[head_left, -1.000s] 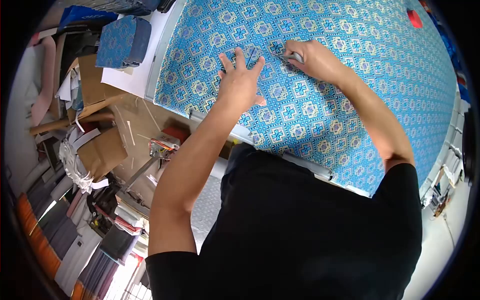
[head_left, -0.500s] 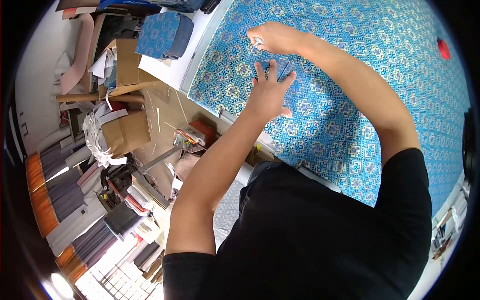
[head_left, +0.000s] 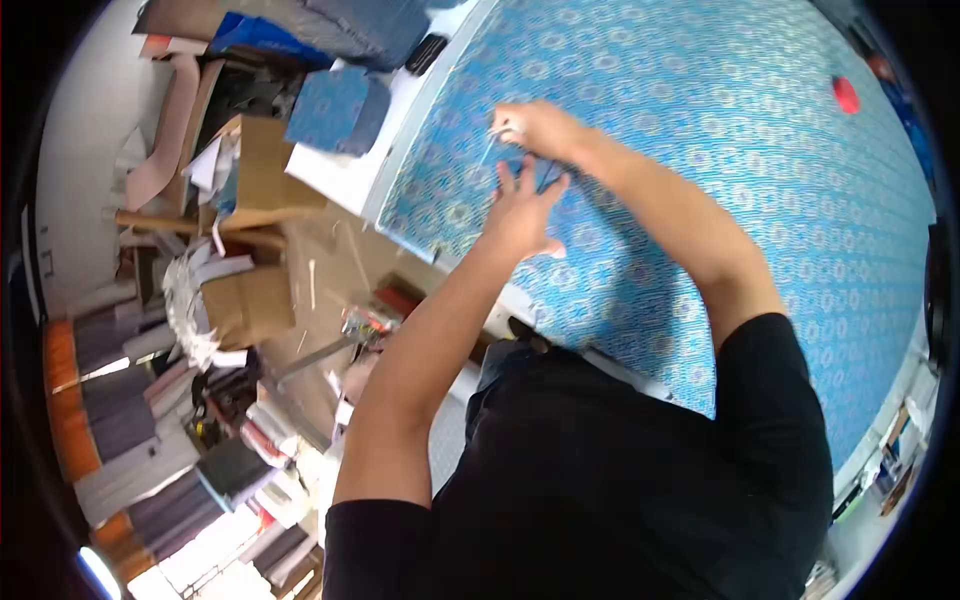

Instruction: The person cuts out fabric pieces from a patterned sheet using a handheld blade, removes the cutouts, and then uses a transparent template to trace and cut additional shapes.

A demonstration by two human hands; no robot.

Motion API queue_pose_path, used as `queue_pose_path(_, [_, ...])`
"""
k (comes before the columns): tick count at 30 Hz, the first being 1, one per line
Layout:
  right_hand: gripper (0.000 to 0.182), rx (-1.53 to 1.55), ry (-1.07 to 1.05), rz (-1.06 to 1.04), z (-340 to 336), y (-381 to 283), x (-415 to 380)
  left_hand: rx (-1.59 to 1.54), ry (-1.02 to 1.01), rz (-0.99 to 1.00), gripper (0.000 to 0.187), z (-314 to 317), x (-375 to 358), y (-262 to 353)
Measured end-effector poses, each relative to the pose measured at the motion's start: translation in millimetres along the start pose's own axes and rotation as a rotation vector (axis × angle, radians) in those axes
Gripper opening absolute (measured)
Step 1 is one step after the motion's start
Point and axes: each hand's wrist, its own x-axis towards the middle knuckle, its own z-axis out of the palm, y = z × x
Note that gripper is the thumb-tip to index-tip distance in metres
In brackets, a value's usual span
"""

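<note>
Blue patterned fabric (head_left: 610, 290) covers the large table beneath both hands. My left hand (head_left: 520, 215) lies on it with fingers spread, pressing near a blue piece (head_left: 546, 174) with a dark edge that blends into the pattern. Just beyond those fingertips, my right hand (head_left: 545, 130) is closed around a small whitish tool (head_left: 508, 127), whose kind I cannot make out. Its tip points down toward the cloth.
A stack of blue patterned pieces (head_left: 340, 110) sits on a white surface beyond the table's left edge, near a black object (head_left: 427, 54). A red round object (head_left: 846, 95) lies on the fabric at far right. Cardboard boxes (head_left: 248, 310) and scraps crowd the floor at left.
The view has shifted and blurred slightly. My right hand has come closer to my left hand's fingertips, still gripping the whitish tool. My left hand stays spread on the fabric.
</note>
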Motion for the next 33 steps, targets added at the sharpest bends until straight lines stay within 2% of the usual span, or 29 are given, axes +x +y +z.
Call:
queue_pose_path(1, [0.015, 0.107, 0.043, 0.123, -1.2, -11.8, -10.4, -0.021, 0.012, 0.020, 0.114, 3.3, 0.1, -3.7])
queue_pose_path(3, [0.017, 0.278, 0.322, 0.193, 10.2, -13.9, -35.9, 0.003, 0.049, 0.105, 0.112, 16.7, 7.2, -16.1])
queue_pose_path(4, [0.017, 0.151, 0.468, 0.157, 4.9, -24.1, -53.5, 0.053, 0.000, 0.092, 0.113, -0.5, 3.3, -3.1])
queue_pose_path(5, [0.021, 0.164, 0.568, 0.166, 6.6, -24.6, -69.0, 0.087, 0.010, 0.088, 0.114, 4.5, 4.8, -6.2])
queue_pose_path(8, [0.022, 0.236, 0.670, 0.546, -12.4, -69.4, -117.5, 0.149, -0.072, 0.018, 0.122, -4.3, 1.4, -1.9])
queue_pose_path(9, [0.024, 0.207, 0.728, 0.561, -10.7, -73.9, -134.2, 0.152, -0.058, 0.057, 0.122, -4.9, 6.3, -2.3])
queue_pose_path(12, [0.026, 0.090, 0.881, 0.590, 4.3, -69.2, -189.7, 0.274, -0.243, 0.015, 0.128, -10.3, 10.1, -2.8])
queue_pose_path(16, [0.024, 0.070, 0.926, 0.830, 15.7, -127.2, -240.6, 0.283, -0.280, 0.056, 0.125, -22.4, 8.0, -3.1])
queue_pose_path(20, [0.023, 0.120, 0.781, 0.971, 40.5, -181.8, -256.4, 0.465, -0.241, 0.199, 0.122, -16.5, 23.5, -17.8])
queue_pose_path(22, [0.022, -0.003, 0.722, 0.828, 57.4, -190.6, -259.0, 0.416, -0.272, 0.227, 0.122, -16.4, 27.0, -26.1])
queue_pose_path(23, [0.021, 0.011, 0.630, 0.864, 53.6, -207.6, -251.0, 0.393, -0.197, 0.249, 0.123, -11.9, 26.2, -28.0])
queue_pose_path(25, [0.019, 0.048, 0.541, 0.784, 57.8, -209.2, -247.2, 0.337, -0.082, 0.259, 0.125, 18.8, 35.7, -37.6])
queue_pose_path(27, [0.019, 0.055, 0.372, 0.816, 49.2, -214.9, -234.6, 0.170, -0.095, 0.123, 0.121, 8.6, 24.6, -32.8])
queue_pose_path(28, [0.021, 0.059, 0.387, 0.675, 53.5, -202.3, -238.8, 0.145, -0.099, 0.065, 0.119, 4.0, 19.7, -28.5])
queue_pose_path(30, [0.023, -0.034, 0.220, 0.711, 44.0, -201.3, -228.5, 0.166, -0.131, 0.055, 0.120, 6.6, 17.5, -27.6])
queue_pose_path(33, [0.027, -0.013, 0.050, 0.625, 30.9, -193.5, -218.5, 0.179, -0.129, 0.022, 0.120, -0.8, 18.8, -23.9])
